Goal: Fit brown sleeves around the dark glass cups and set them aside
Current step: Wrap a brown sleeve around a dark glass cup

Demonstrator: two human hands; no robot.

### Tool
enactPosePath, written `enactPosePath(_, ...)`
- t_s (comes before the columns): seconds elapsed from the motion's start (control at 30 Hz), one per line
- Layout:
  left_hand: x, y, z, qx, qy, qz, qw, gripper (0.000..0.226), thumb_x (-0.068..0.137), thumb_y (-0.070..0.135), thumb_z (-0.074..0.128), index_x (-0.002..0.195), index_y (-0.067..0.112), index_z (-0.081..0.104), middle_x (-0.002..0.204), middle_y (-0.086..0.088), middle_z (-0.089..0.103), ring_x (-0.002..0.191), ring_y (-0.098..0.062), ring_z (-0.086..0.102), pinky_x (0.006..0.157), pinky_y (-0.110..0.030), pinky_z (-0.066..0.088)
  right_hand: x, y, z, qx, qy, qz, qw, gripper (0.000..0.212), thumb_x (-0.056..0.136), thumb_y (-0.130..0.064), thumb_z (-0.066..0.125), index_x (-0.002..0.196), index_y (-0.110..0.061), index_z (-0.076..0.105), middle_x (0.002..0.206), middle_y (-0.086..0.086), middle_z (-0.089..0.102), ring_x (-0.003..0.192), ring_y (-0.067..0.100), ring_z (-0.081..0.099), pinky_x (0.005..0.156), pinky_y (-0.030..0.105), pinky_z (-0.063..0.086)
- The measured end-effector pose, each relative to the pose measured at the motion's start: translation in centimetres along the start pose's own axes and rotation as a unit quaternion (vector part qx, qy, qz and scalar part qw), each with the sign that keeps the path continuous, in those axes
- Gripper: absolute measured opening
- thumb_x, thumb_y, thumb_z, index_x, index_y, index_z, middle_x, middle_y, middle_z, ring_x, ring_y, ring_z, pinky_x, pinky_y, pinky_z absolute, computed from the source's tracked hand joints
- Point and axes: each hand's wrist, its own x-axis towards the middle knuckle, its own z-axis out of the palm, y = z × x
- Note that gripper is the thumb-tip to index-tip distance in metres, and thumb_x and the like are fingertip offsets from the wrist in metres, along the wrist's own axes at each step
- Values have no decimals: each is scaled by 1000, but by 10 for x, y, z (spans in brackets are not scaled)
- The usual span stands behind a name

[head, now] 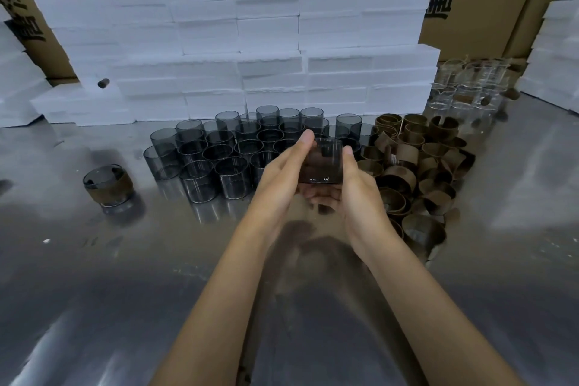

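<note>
Head view: both hands, left [283, 172] and right [351, 194], cup a dark glass cup [321, 163] above the table [94, 291]

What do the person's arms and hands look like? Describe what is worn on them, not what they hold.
Both forearms are bare right to the bottom edge of the picture, with no sleeve in view. The left hand and the right hand wear no gloves. No watch, bracelet or ring can be seen on either wrist or on the fingers that show. The nails that show look short and unpainted.
</note>
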Motion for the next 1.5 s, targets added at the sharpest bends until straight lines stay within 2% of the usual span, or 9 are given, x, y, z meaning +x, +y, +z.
enactPosePath(0.1, -1, 0, -4, -3, 17, 42, 999, 41, 96, 56, 61, 110, 21, 78, 111, 0, 78, 104, -12, 73, 75, -19, 56, -2, -2, -5, 7, 26, -49, 998, 42, 112, -32, 36, 111, -11, 73, 101, 10, 79, 92, 22, 76, 78, 29, 62)
enactPosePath(0.2, 1, -1, -7, -8, 37, 63, 997, 31, 104, 38, 56, 119, 21, 75, 115, 3, 77, 109, -9, 71, 89, -27, 55, 0, -3, -6, 83, 30, -42, 995, 34, 109, -26, 45, 118, -1, 67, 116, 19, 73, 110, 28, 71, 96, 36, 59)
enactPosePath(0.43, 3, 0, -12, -18, -18, 94, 995, 38, 107, 8, 43, 138, 14, 63, 135, 3, 69, 129, -11, 61, 115, -34, 43, 6, -7, -9, 251, -46, 88, 963, 37, 106, -34, 49, 115, -3, 67, 109, 14, 77, 103, 21, 75, 83, 30, 63)
enactPosePath(0.6, 1, -1, -14, 27, -87, 112, 989, 54, 99, 0, 59, 148, 21, 53, 141, 8, 64, 134, -2, 55, 113, -21, 41, 9, -5, -13, 287, -45, 88, 953, 36, 106, -33, 48, 114, -4, 68, 113, 17, 76, 99, 21, 76, 82, 30, 63)
enactPosePath(0.77, -1, 0, -13, 37, -97, 121, 987, 63, 91, -5, 69, 148, 16, 50, 141, 4, 64, 131, -4, 58, 109, -19, 44, 10, -3, -13, 283, -54, 86, 954, 38, 107, -32, 47, 117, -2, 67, 113, 17, 76, 102, 21, 75, 84, 30, 62)
enactPosePath(1.0, 1, 1, -5, 37, 3, 157, 987, 52, 77, 3, 84, 123, 7, 60, 124, -9, 71, 115, -15, 69, 103, -30, 52, 9, 0, -11, 207, -83, 31, 974, 31, 108, -26, 46, 119, -7, 68, 111, 10, 77, 105, 18, 73, 92, 29, 59)
enactPosePath(1.1, -2, 0, -2, 14, 44, 163, 986, 55, 73, 18, 86, 118, 2, 60, 119, -8, 73, 111, -15, 70, 99, -30, 55, 7, 1, -9, 158, -82, 10, 984, 30, 108, -26, 48, 120, -11, 70, 112, 9, 76, 105, 18, 72, 98, 32, 57)
enactPosePath(1.27, 1, -1, -6, -21, 120, 158, 980, 21, 88, 26, 78, 97, 9, 70, 100, -4, 78, 96, -13, 72, 90, -29, 56, 3, 3, -8, 166, -118, 18, 979, 30, 106, -27, 49, 120, -10, 70, 116, 12, 76, 110, 20, 72, 85, 27, 59)
enactPosePath(1.5, 2, -1, -6, 21, 35, 142, 989, 28, 105, 11, 53, 128, 13, 70, 124, -1, 74, 121, -17, 66, 112, -40, 47, 7, -2, -11, 255, -75, 72, 961, 34, 104, -31, 53, 113, -2, 68, 110, 17, 77, 104, 23, 75, 86, 32, 62)
